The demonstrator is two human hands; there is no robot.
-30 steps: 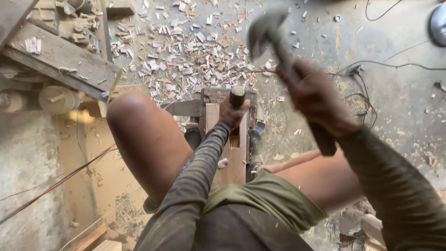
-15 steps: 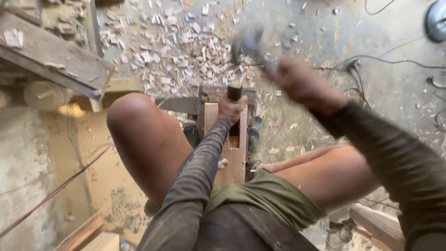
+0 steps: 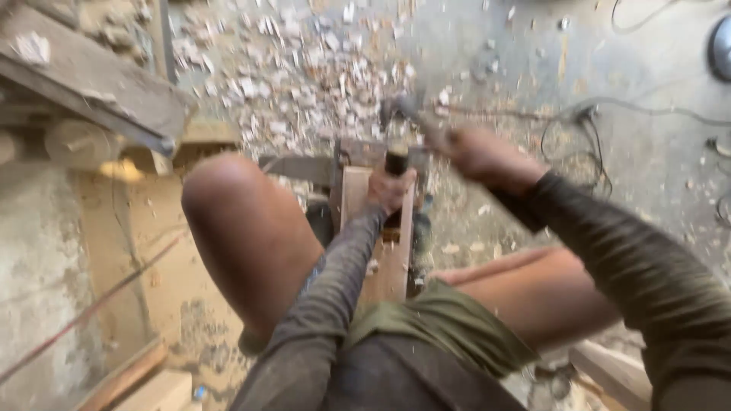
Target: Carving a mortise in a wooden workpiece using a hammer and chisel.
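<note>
My left hand [image 3: 390, 187] grips a dark-handled chisel [image 3: 396, 161] held upright on a light wooden workpiece [image 3: 384, 251] that stands between my knees. My right hand [image 3: 487, 158] is closed on the handle of a hammer, blurred by motion. The hammer head [image 3: 397, 110] sits just above the top of the chisel handle. Whether it touches the handle is too blurred to tell. Both arms wear dark long sleeves.
Several wood chips [image 3: 297, 68] litter the concrete floor ahead. Rough planks [image 3: 91, 84] lie at the upper left, a pale board [image 3: 152, 392] at the bottom left. Black cables [image 3: 586, 122] run across the floor on the right. A round grey object [image 3: 719, 46] sits at the right edge.
My right hand has swung the hammer down from high at the right to just above the chisel. My left hand and the chisel have stayed in place.
</note>
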